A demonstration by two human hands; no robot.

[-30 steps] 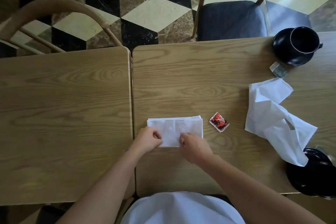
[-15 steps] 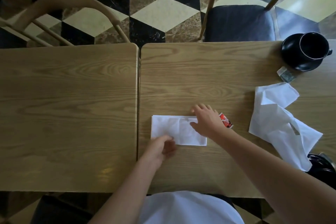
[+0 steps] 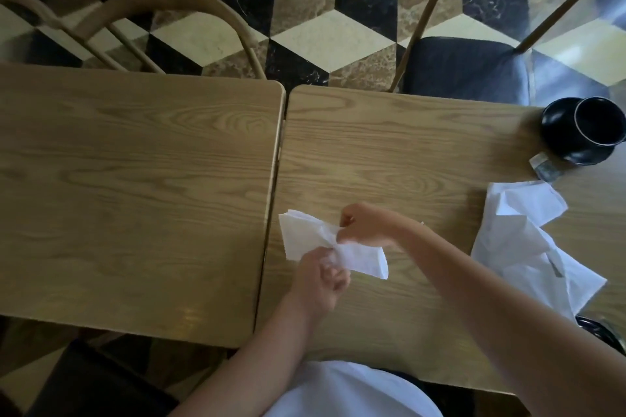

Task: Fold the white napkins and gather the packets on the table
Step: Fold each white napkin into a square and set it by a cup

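A folded white napkin point(image 3: 305, 234) lies near the left edge of the right-hand wooden table point(image 3: 406, 152), skewed and partly lifted at its middle. My left hand point(image 3: 321, 278) pinches its near edge. My right hand point(image 3: 366, 225) pinches its far edge at the middle. A second white napkin point(image 3: 528, 237) lies crumpled and unfolded at the right. A small grey-green packet point(image 3: 543, 167) rests beside the black saucer. The red packet seen earlier is hidden behind my right forearm.
A black cup on a saucer point(image 3: 582, 130) stands at the table's far right corner. Another black dish point(image 3: 603, 332) peeks out at the near right edge. A second wooden table point(image 3: 135, 179) adjoins on the left. Chairs point(image 3: 467, 68) stand beyond the tables.
Both hands have closed on the folded napkin and lifted its middle, skewing it. My right hand came back from the red packet, which is now hidden. The view has shifted.
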